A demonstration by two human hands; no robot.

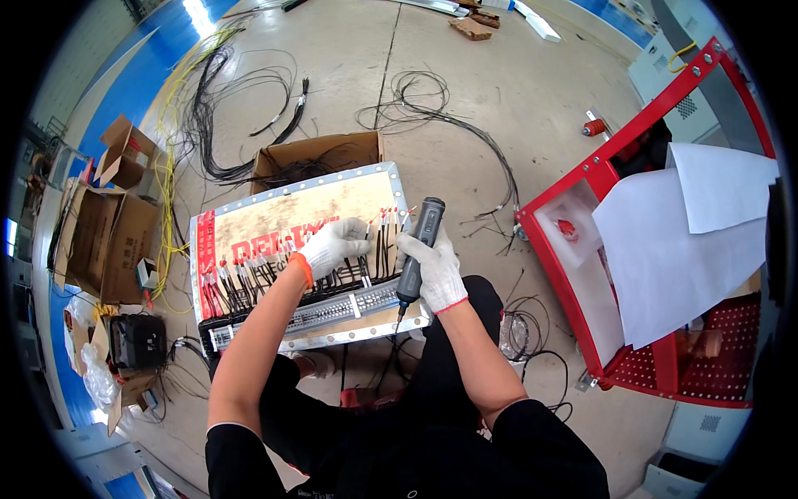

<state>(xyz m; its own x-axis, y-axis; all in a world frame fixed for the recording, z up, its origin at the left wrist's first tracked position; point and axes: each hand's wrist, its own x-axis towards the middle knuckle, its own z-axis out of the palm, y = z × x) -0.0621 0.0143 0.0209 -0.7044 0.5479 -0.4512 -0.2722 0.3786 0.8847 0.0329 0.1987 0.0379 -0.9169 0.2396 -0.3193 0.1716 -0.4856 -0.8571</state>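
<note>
My right hand (439, 270), in a white knit glove, is closed around a dark grey electric screwdriver (428, 223). Its bit points down toward the right end of a long grey terminal strip (320, 314). My left hand (334, 247), gloved with an orange cuff, pinches a black wire (364, 271) just above the strip; the fingers partly hide it. A row of black wires (241, 279) with white sleeves and red tips fans up from the strip. All of this rests on a metal-edged wooden board (312, 200) with red lettering in front of my knees.
Behind the board stands an open cardboard box (320, 154) with black wires. More boxes (108, 241) and a black case (138, 341) are at left. A red metal frame (573, 187) bearing white sheets (665, 241) stands at right. Loose cable bundles (208, 116) lie across the floor.
</note>
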